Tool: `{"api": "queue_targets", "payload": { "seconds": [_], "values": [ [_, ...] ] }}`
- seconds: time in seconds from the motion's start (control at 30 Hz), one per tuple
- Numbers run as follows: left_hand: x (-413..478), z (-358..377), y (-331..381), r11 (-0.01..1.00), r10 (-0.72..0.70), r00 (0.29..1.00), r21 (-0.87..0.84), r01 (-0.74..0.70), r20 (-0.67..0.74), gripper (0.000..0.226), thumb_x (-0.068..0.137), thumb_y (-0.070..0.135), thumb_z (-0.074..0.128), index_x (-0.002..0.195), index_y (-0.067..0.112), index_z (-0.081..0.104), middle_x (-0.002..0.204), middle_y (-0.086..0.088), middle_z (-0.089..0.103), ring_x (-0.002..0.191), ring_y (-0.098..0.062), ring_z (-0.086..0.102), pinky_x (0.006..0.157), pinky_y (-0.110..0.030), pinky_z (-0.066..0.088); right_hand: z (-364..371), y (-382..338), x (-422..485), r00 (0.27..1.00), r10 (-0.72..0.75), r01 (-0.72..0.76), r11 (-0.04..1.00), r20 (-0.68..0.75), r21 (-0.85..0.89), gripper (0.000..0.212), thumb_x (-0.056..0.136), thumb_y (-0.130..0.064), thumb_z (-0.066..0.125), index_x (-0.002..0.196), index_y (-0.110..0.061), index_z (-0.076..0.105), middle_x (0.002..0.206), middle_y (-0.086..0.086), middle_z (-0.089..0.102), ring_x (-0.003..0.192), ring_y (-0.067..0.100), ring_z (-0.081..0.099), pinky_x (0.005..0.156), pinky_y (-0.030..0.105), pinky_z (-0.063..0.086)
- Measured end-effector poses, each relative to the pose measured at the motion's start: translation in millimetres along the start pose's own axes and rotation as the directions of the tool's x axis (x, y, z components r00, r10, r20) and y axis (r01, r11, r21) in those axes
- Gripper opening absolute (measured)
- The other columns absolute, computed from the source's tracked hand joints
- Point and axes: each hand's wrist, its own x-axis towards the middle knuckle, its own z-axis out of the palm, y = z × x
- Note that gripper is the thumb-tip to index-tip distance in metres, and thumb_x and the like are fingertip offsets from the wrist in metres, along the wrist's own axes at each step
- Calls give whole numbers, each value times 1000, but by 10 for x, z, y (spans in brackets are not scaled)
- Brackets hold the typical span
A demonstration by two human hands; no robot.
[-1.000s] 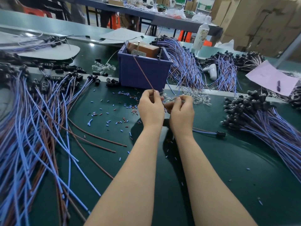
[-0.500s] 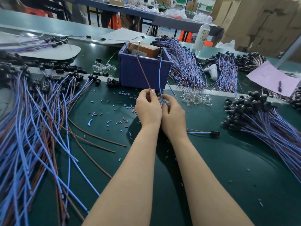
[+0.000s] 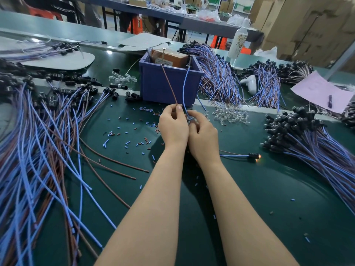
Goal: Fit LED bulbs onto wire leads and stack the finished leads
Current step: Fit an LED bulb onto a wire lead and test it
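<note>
- Step in hand, as I read it: fitting a bulb onto a lead. Not yet at stacking.
- Left hand (image 3: 172,125) pinched the brown wire (image 3: 169,83) between thumb and fingers; the wire ran up and far-left from the grip, in front of the bin (image 3: 153,89).
- Right hand (image 3: 201,133) was curled around the low end of the blue wire (image 3: 184,89), which rose beside the brown one.
- The hands were together, touching, held mid-surface just near of the bin.
- Something small and clear showed between the fingertips, probably the bulb. Too hidden to tell whether its legs were seated.
- Loose clear bulbs (image 3: 230,116) lay just right of the hands, on the surface (image 3: 269,189).
- Unfitted leads (image 3: 48,131) were fanned out on the left; the finished stack (image 3: 299,135), black caps bunched together, sat on the right.
- One lead (image 3: 236,155) lay apart from the stack, near-right of the hands, its tip glowing orange.
- Cut insulation bits (image 3: 123,135) were scattered left of the hands.
- Next move, my call: confirm both wire ends take the bulb legs, then carry the lead right and lay it on the stack, cap end matching the others.
- That calls for a steady pinch on both wires so they don't slip off during the transfer.
- Risk: thin legs could bend, or the wires could get swapped.
</note>
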Motion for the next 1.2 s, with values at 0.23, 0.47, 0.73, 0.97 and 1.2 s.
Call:
{"api": "queue_targets", "payload": {
  "seconds": [0.23, 0.47, 0.73, 0.97, 1.2],
  "values": [
    [13, 5, -5, 1000, 4, 1000, -1, -4, 5, 20, 96, 17, 49, 102, 6, 64, 95, -13, 68, 92, -27, 63, 88, -41, 50, -3, -20, -9, 1000, -10, 10, 1000, 4, -17, 37, 91, -5, 44, 122, -16, 62, 112, 5, 68, 92, 24, 62, 83, 31, 45],
    [46, -14, -18, 1000, -10, 1000, -5, 10, 12, 20, 96, 17, 49, 102, 6, 65, 95, -13, 68, 92, -27, 64, 87, -43, 51, -4, -12, -7, 999, -32, 32, 999, 11, -25, 37, 91, -4, 44, 122, -15, 62, 113, 5, 68, 95, 23, 61, 85, 29, 44],
    [45, -15, -17, 1000, -22, 1000, -15, 22, 19, 19, 96, 16, 49, 101, 7, 65, 93, -12, 68, 91, -27, 64, 88, -43, 51, -13, -15, -5, 999, -44, 45, 999, 14, -25, 38, 91, -3, 44, 123, -14, 61, 115, 4, 67, 97, 22, 62, 89, 33, 47],
    [54, -12, -32, 1000, -18, 1000, -21, 18, 18, 18, 96, 16, 49, 98, 9, 65, 90, -9, 67, 88, -24, 64, 86, -42, 52, -16, -7, -4, 999, -45, 46, 999, 15, -17, 37, 91, -5, 45, 123, -15, 62, 117, 3, 67, 103, 18, 60, 88, 23, 42],
    [30, -40, 116, 996, 75, 993, 32, -78, 90, 25, 98, 20, 47, 107, 8, 67, 105, -10, 68, 99, -26, 61, 91, -40, 48, -50, -61, -9, 996, -93, 93, 995, 10, -16, 34, 92, -7, 48, 120, -19, 63, 107, 1, 70, 94, 18, 61, 83, 29, 46]
  ]
}}
